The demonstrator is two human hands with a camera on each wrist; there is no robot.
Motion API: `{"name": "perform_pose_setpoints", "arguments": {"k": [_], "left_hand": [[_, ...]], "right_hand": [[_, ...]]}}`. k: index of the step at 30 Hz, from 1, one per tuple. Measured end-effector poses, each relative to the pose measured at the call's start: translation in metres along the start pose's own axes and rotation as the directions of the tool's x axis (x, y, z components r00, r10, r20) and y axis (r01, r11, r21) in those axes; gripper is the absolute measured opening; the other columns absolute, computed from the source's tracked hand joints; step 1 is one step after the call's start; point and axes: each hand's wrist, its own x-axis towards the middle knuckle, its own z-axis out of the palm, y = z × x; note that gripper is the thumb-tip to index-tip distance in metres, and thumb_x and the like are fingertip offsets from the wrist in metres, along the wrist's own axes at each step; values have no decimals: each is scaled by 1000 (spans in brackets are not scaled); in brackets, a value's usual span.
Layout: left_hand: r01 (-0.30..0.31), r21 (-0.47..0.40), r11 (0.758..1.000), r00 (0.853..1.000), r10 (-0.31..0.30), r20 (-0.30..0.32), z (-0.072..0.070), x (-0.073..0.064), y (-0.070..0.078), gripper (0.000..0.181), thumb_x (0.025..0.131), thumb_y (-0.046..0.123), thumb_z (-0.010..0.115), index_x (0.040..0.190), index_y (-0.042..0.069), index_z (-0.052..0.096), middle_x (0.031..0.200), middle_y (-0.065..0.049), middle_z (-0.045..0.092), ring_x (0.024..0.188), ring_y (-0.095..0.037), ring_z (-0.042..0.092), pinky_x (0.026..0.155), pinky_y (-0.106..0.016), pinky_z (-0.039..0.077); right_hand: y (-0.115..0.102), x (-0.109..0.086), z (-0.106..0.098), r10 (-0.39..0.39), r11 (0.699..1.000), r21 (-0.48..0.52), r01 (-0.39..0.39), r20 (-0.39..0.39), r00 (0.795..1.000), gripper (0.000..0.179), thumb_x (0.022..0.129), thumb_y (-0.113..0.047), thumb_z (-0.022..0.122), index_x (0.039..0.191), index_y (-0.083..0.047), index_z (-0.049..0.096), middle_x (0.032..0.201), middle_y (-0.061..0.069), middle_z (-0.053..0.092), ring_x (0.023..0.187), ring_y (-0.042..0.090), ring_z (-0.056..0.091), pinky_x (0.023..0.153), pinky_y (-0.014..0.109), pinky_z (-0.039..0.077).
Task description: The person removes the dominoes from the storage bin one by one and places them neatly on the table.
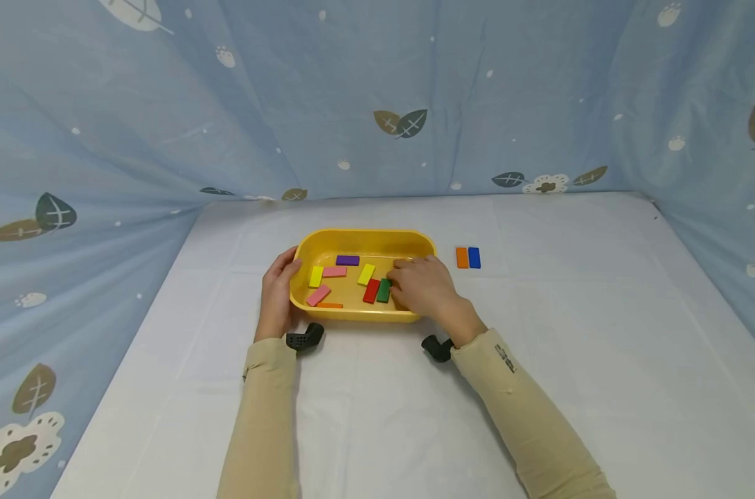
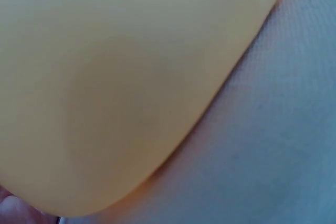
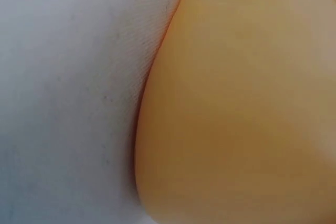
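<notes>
A yellow plastic bin point(image 1: 352, 315) stands on the white cloth, and its wall point(image 2: 131, 103) fills much of the left wrist view. My left hand point(image 1: 276, 294) grips the bin's left end, thumb at the rim. Over the bin's right end, my right hand point(image 1: 427, 287) reaches in with its fingers bent down; whatever lies under the fingertips is hidden. Closest to those fingers is a green block point(image 1: 384, 290), beside a red block point(image 1: 371, 291). Also in the bin are a purple block point(image 1: 348, 260), a yellow block point(image 1: 366, 274), a pink block point(image 1: 334, 272) and several others.
Right of the bin, an orange block point(image 1: 461, 258) and a blue block point(image 1: 474, 258) lie side by side on the white cloth point(image 1: 571, 312). A blue patterned curtain point(image 1: 327, 97) hangs behind and along both sides. Black wrist devices point(image 1: 305, 337) sit near the bin's front.
</notes>
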Motion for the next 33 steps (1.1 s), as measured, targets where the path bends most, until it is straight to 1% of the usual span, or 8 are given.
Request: {"name": "perform_pose_setpoints", "arguments": {"k": [5,8,11,14,20,28,31,33], "left_hand": [[-11,-3,1000,1000,11,7,0,-1,2,39,91,29,50,128,17,48,131,1,43,118,-18,42,98,-29,36],[-2,-32,999,1000,3,28,1,-1,1,39,91,28,49,128,17,47,130,-1,43,117,-21,44,95,-31,40],[8,-76,997,998,-3,56,2,-1,0,39,91,28,50,128,16,46,129,-3,44,115,-25,46,90,-33,44],[14,-93,996,998,-7,69,3,-2,0,40,91,29,51,129,17,46,129,-4,44,115,-27,46,88,-34,45],[-2,-38,999,999,4,54,2,-1,-1,39,91,30,49,128,18,46,129,-1,44,115,-23,46,90,-32,44],[-16,18,1000,1000,16,6,-1,-1,-1,38,90,32,50,127,20,49,130,4,44,116,-16,44,95,-26,39],[5,-29,1000,1000,-5,27,0,-3,-1,39,90,32,50,128,21,47,130,1,44,116,-20,45,92,-30,42],[9,-30,1000,1000,-8,24,0,-4,-1,39,90,32,50,128,21,47,130,0,44,115,-21,46,90,-30,43]], "right_hand": [[1,0,-1,4,999,51,-1,-48,999,32,87,-29,54,118,-22,59,122,-1,53,106,21,50,80,32,38],[2,-1,0,7,999,52,-4,-47,999,32,87,-28,55,118,-24,60,126,1,51,110,21,48,81,33,37],[2,-2,0,7,999,34,-5,-38,999,30,87,-28,55,116,-25,61,124,1,52,103,21,51,76,32,37],[2,-3,0,1,999,45,1,-40,999,25,86,-27,57,110,-24,65,112,-2,59,90,18,54,69,30,35],[1,-3,-1,12,994,107,-8,-41,999,17,83,-22,63,98,-23,69,99,-6,60,84,13,50,65,28,31],[-4,-3,-5,21,996,82,-23,20,1000,27,82,-18,63,109,-22,63,96,-2,53,85,15,43,66,29,31],[-4,-4,-4,32,996,82,-32,-3,999,29,83,-22,62,111,-21,61,98,1,50,86,17,41,66,29,31],[-3,-4,-3,34,995,91,-32,-25,999,30,83,-24,62,113,-20,60,98,3,47,85,18,40,66,29,32]]}}
